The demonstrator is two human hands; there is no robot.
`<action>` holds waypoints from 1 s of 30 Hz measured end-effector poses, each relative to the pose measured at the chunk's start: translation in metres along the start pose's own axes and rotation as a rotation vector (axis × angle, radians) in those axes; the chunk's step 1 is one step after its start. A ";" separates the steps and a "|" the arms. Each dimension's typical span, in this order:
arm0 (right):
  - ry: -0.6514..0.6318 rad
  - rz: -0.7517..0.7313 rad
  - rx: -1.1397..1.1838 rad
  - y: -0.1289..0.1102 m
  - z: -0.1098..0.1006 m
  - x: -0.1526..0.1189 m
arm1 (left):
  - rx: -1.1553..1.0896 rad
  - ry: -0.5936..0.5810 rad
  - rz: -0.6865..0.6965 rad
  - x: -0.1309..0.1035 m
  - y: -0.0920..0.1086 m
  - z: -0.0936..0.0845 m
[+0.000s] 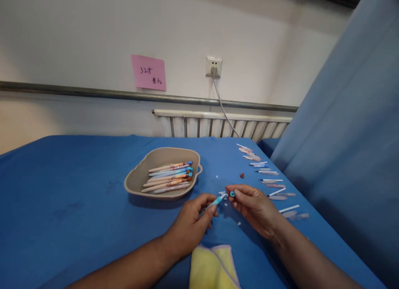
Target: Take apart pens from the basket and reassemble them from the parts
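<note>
My left hand (pixel 191 220) grips a light blue pen barrel (pixel 215 201) between thumb and fingers, its tip pointing up and right. My right hand (pixel 254 206) pinches a small blue cap piece (pixel 232 193) just beyond that tip, the two parts nearly touching. Both hands hover low over a blue-covered table (pixel 77 189). Behind my left hand stands a beige tray (pixel 137 179) holding several pens (pixel 170 176).
Taken-apart pen parts (pixel 271 183) lie in a row along the table's right side, with a small red piece (pixel 242 175) and white bits nearby. A yellow cloth (pixel 212 266) lies at the near edge. A blue curtain (pixel 349 135) hangs at right; a radiator (pixel 218 124) stands behind.
</note>
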State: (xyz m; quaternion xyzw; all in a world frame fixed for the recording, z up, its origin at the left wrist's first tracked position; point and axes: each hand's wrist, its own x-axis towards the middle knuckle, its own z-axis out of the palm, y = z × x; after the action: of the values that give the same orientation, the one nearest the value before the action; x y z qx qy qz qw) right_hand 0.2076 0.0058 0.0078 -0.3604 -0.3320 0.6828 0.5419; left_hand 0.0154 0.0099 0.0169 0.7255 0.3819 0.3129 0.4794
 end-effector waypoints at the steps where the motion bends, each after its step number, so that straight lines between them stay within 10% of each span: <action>1: 0.011 -0.021 -0.030 0.000 0.000 0.000 | 0.001 0.000 -0.002 0.000 0.001 0.000; 30: -0.070 -0.585 -0.964 -0.006 0.001 -0.009 | 0.182 -0.070 0.027 -0.001 0.003 -0.001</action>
State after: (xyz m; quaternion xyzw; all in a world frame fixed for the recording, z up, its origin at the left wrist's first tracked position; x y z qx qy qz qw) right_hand 0.2110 -0.0017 0.0145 -0.4374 -0.7102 0.2867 0.4714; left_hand 0.0151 0.0085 0.0202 0.7815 0.3821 0.2579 0.4205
